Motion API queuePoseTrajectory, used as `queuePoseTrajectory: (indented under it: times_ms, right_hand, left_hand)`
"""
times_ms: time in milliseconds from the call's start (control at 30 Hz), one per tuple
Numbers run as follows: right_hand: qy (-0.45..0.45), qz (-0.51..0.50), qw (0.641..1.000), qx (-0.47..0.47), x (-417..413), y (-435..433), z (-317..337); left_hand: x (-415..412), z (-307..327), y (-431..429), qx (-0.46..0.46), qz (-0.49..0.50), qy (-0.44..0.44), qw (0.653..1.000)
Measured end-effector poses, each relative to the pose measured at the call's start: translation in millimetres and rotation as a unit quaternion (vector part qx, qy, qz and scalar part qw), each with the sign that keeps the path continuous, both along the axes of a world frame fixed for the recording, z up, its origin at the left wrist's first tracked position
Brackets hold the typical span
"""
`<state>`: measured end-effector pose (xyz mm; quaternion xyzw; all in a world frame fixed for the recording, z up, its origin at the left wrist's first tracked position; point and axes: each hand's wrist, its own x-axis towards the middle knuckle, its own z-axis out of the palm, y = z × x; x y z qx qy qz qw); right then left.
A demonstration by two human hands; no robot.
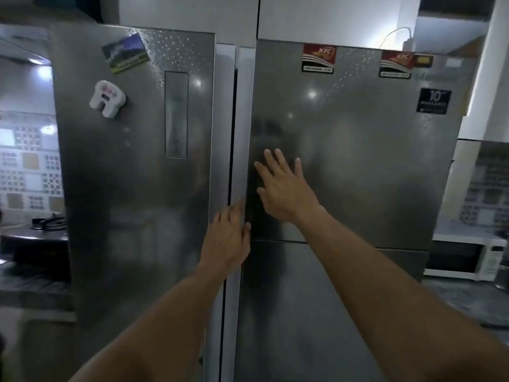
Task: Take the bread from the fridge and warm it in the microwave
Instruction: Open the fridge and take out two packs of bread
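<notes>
A tall steel fridge fills the view, with a left door (132, 188) and a right upper door (358, 161), both closed. My left hand (228, 238) rests at the vertical handle strip (242, 119) between the doors, fingers reaching into the gap. My right hand (283, 186) lies flat on the right door, fingers spread, holding nothing. A white microwave (465, 260) stands on the counter at the far right, partly cut off by the fridge. No bread is in view.
Magnets (108, 98) and stickers (319, 59) sit on the fridge doors. A stove burner (49, 221) on a dark counter lies to the left. A lower right fridge door (330, 299) starts below my hands. A tiled wall runs behind both counters.
</notes>
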<state>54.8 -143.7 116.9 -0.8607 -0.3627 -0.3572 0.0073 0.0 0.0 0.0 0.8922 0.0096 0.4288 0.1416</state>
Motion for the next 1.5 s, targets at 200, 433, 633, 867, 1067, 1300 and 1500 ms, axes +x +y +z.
queuePoseTrajectory:
  times_ms: [200,433,633,867,1067,1300,1500]
  right_hand:
    - [-0.087,-0.012,0.991,-0.104,22.8,28.6,20.3]
    - [-0.129,-0.069,0.978,-0.15,28.0,35.6,22.9]
    - [-0.104,-0.106,0.979,-0.14,17.4,43.5,19.2]
    - [-0.06,-0.108,0.984,-0.128,4.0,43.2,19.5]
    - [-0.067,-0.085,0.987,-0.116,-1.1,34.4,16.7]
    - [-0.069,-0.07,0.988,-0.118,-39.6,11.1,17.0]
    - [-0.049,-0.061,0.99,-0.118,-92.8,-29.4,20.9]
  left_hand:
    - [32.9,-8.0,2.3,-0.111,-0.055,-0.003,0.992]
    - [52.7,-12.8,5.1,-0.325,-0.14,0.087,0.931]
    - [49.6,-7.7,5.4,-0.332,-0.11,0.117,0.93]
    - [43.3,-8.5,0.7,-0.337,-0.099,0.114,0.929]
    - [36.0,-11.0,-4.1,-0.337,-0.109,0.099,0.93]
    - [-8.5,-14.2,-23.1,-0.313,-0.082,0.073,0.943]
    - [-62.5,-15.7,-55.1,-0.217,-0.017,0.034,0.975]
